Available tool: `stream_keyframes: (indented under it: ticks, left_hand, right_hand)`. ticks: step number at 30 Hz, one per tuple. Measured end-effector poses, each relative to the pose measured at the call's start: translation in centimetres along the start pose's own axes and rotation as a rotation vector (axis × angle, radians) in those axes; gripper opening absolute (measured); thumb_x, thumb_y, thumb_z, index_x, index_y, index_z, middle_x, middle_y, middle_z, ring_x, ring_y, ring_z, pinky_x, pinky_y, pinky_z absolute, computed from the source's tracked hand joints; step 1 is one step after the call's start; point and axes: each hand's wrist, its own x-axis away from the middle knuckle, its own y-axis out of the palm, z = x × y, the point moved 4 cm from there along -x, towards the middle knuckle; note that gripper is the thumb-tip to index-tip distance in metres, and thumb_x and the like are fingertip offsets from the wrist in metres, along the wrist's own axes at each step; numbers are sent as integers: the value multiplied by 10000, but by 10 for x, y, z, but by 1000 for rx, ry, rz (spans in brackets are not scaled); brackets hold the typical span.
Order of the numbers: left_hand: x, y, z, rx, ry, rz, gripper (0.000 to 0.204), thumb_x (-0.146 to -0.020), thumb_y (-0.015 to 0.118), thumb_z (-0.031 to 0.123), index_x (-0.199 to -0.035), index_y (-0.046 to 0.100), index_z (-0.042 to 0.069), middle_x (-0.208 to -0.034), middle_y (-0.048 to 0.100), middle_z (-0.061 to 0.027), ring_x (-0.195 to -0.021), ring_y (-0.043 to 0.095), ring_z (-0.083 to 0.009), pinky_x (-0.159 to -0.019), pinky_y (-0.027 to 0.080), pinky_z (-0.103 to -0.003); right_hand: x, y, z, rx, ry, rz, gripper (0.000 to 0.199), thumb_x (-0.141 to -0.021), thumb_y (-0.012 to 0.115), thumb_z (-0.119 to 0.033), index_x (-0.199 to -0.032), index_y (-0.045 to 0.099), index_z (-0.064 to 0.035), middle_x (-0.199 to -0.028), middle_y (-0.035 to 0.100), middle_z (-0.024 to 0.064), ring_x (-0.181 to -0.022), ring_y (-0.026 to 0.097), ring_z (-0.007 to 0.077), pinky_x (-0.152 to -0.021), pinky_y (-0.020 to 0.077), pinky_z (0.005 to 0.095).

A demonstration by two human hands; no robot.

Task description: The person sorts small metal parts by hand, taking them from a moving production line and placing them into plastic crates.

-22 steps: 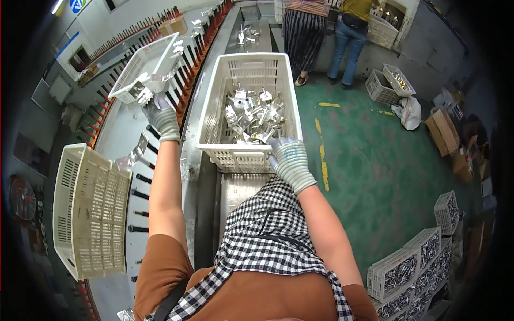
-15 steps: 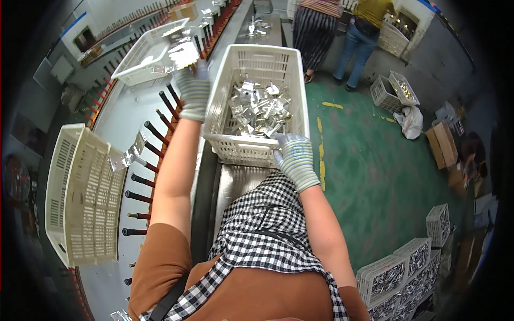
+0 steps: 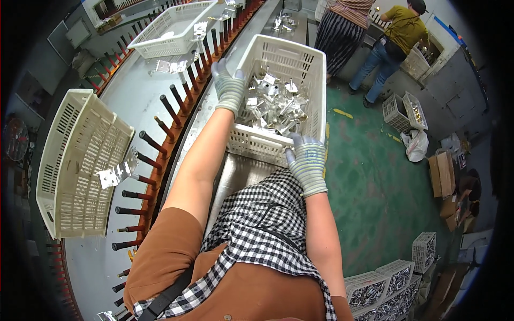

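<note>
- White crate (image 3: 259, 143) in front of the person, between the two gloved hands; its floor is hidden under a heap of shiny metal parts (image 3: 278, 101), too tangled to count.
- The right hand (image 3: 308, 160) is at the near rim, by the right corner, with its fingers curled over it and gripping; the fingertips are out of sight behind the rim.
- The left hand (image 3: 229, 88) is at the crate's left rim, fingers spread apart and holding nothing visible; its palm is turned away, and whether it touches the rim I cannot tell.
- Under the crate, only the near part of a metal ledge (image 3: 243, 168) shows, the apron (image 3: 257, 214) covering some of it.
- A bent metal piece (image 3: 119, 171) sits by the dark-tipped rods (image 3: 152, 142), partly in front of the cream crate (image 3: 80, 176).
- The top edge cuts off the co-worker in striped trousers (image 3: 340, 35).
- Lower right, filled crates (image 3: 369, 289) run out of view.
</note>
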Motion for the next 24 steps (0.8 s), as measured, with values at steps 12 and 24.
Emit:
stream_keyframes:
  ticks: [12, 24]
  left_hand:
    - [-62, -13, -69, -229, -132, 213, 635, -777, 624, 306, -1320, 413, 55, -1184, 546, -247, -1129, 502, -394, -951, 382, -415]
    - [-72, -81, 58, 327, 138, 100, 409, -897, 561, 250, -1207, 559, -17, -1077, 631, -111, -943, 575, -175, -856, 441, -299]
  right_hand:
    - [-3, 0, 0, -22, -18, -15, 319, -699, 649, -213, -971, 545, -83, -870, 592, 108, -863, 577, 269, -796, 430, 417]
    - [0, -3, 4, -53, -6, -3, 421, -720, 643, -217, -1107, 526, -100, -860, 587, 119, -846, 570, 293, -800, 425, 429]
